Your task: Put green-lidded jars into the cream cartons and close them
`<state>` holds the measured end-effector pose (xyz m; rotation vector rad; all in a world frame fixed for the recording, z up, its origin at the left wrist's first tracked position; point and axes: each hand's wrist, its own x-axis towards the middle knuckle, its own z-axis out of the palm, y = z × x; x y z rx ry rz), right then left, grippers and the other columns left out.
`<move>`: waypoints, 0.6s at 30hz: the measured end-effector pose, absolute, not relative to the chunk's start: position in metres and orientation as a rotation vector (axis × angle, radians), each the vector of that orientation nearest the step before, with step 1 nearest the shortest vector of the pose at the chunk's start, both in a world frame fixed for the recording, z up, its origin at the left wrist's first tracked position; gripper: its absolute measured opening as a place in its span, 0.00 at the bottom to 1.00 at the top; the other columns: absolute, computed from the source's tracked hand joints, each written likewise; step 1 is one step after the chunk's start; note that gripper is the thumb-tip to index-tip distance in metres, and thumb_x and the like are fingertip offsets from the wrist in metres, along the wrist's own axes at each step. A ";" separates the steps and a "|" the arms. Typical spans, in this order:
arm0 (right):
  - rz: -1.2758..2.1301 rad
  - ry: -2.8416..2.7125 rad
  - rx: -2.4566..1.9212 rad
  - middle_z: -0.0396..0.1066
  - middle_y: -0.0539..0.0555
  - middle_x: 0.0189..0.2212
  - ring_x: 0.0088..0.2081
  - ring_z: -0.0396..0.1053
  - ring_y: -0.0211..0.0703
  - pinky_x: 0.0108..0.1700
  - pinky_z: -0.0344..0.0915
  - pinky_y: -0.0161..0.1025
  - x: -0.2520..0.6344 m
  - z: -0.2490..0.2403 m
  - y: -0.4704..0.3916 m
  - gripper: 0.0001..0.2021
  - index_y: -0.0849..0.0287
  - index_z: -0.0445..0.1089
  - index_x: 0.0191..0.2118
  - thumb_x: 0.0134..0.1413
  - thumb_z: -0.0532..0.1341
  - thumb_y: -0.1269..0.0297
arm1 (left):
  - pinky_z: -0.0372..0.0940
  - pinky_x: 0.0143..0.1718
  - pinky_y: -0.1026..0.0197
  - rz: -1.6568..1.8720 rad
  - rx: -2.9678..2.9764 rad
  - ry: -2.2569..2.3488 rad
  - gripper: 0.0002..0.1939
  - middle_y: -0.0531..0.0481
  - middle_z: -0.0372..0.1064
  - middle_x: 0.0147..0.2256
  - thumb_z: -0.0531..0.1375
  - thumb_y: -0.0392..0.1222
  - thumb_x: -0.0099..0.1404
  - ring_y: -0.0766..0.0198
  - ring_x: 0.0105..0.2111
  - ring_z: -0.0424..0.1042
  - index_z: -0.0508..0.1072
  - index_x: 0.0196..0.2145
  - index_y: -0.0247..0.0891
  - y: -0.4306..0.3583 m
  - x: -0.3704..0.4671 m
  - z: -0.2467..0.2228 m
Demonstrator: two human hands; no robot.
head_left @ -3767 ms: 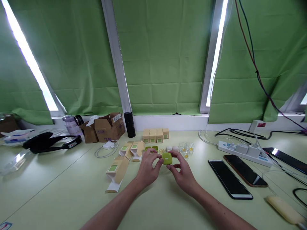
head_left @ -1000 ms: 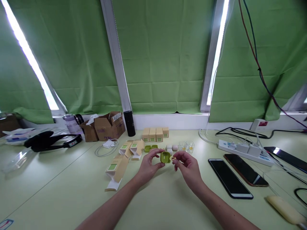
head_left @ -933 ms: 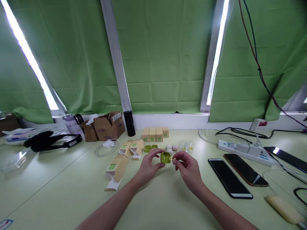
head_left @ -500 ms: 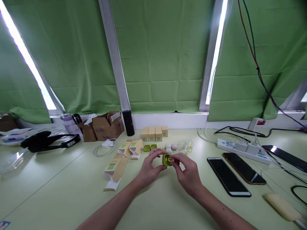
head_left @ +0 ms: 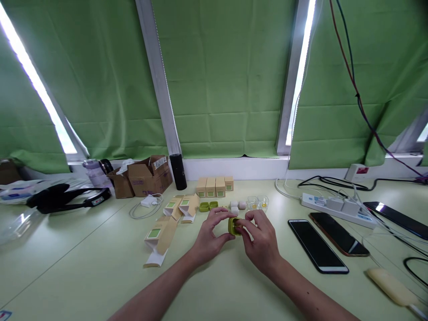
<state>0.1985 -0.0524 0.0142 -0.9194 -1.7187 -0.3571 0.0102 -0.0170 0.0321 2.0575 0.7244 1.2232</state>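
Note:
My left hand (head_left: 211, 234) grips a small olive-green square case (head_left: 231, 226) between thumb and fingers, tilted so its opening faces right. The bent fingers of my right hand (head_left: 262, 238) reach into that opening, pinched together; whatever they hold is hidden by the fingertips. Behind the hands lie two more green cases, a left one (head_left: 203, 207) and a right one (head_left: 213, 205). Several small white pieces (head_left: 241, 204) and clear cups with yellow bits (head_left: 263, 203) sit just beyond my right hand.
Opened kraft boxes (head_left: 167, 229) lie to the left, with upright small boxes (head_left: 210, 186) behind. A white cable (head_left: 149, 201), cardboard box (head_left: 150, 176) and black cylinder (head_left: 178, 172) stand farther back. On the right are phones (head_left: 317, 246), a power strip (head_left: 339, 210) and a cream power bank (head_left: 391, 285).
My right fingers have moved into the green case's opening, and the small pale looped piece they pinched is now hidden. The case has turned slightly and shifted a little right.

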 end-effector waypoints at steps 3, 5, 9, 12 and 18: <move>-0.367 -1.749 -0.911 0.66 0.55 0.33 0.37 0.63 0.47 0.36 0.62 0.43 0.199 0.014 -0.052 0.09 0.57 0.74 0.41 0.64 0.58 0.77 | 0.63 0.62 0.45 1.229 2.074 0.721 0.26 0.44 0.72 0.51 0.71 0.28 0.56 0.49 0.59 0.65 0.79 0.51 0.47 -0.017 0.010 0.031; -0.368 -1.765 -0.904 0.67 0.55 0.33 0.36 0.63 0.47 0.36 0.61 0.43 0.199 0.014 -0.052 0.09 0.57 0.74 0.40 0.64 0.58 0.76 | 0.63 0.62 0.44 1.234 2.086 0.713 0.26 0.44 0.73 0.51 0.71 0.29 0.56 0.49 0.59 0.65 0.79 0.51 0.47 -0.016 0.010 0.030; -0.365 -1.777 -0.903 0.67 0.55 0.32 0.35 0.62 0.47 0.35 0.60 0.42 0.198 0.014 -0.052 0.09 0.57 0.73 0.39 0.64 0.57 0.76 | 0.64 0.61 0.44 1.244 2.111 0.702 0.25 0.45 0.74 0.50 0.71 0.29 0.56 0.49 0.58 0.66 0.79 0.51 0.47 -0.016 0.010 0.029; -0.366 -1.783 -0.900 0.66 0.54 0.30 0.35 0.62 0.46 0.34 0.59 0.42 0.198 0.013 -0.051 0.09 0.57 0.72 0.37 0.64 0.57 0.77 | 0.65 0.61 0.44 1.249 2.127 0.700 0.25 0.45 0.75 0.50 0.71 0.29 0.56 0.49 0.58 0.66 0.79 0.51 0.47 -0.016 0.010 0.030; -0.373 -1.787 -0.882 0.67 0.53 0.29 0.34 0.62 0.46 0.34 0.60 0.42 0.198 0.011 -0.048 0.09 0.57 0.72 0.37 0.64 0.58 0.76 | 0.64 0.61 0.44 1.225 2.136 0.698 0.27 0.45 0.75 0.51 0.71 0.28 0.56 0.49 0.59 0.65 0.79 0.52 0.47 -0.014 0.009 0.030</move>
